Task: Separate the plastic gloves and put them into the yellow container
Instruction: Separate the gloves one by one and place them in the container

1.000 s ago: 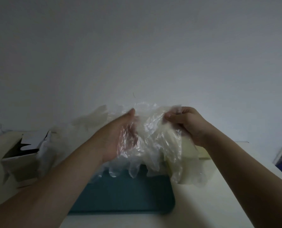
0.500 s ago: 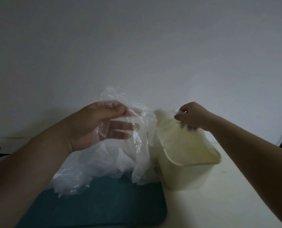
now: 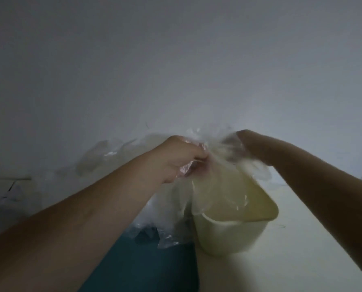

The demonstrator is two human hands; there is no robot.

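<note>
Your left hand point(image 3: 182, 158) has its fingers curled round a bunch of clear plastic gloves point(image 3: 199, 133), with the film bunched against the knuckles. Your right hand point(image 3: 252, 147) is just beside it, sunk into the same film. Its fingers are blurred, so I cannot tell whether they pinch the plastic. From the held bunch a sheet hangs over the open mouth of the yellow container point(image 3: 228, 237), which stands on the pale table point(image 3: 315, 239) right below both hands. More loose gloves point(image 3: 154, 218) trail under your left wrist onto a teal mat point(image 3: 154, 268) just beside the container. Your left forearm hides much of that heap. A plain wall point(image 3: 175, 60) stands behind.
</note>
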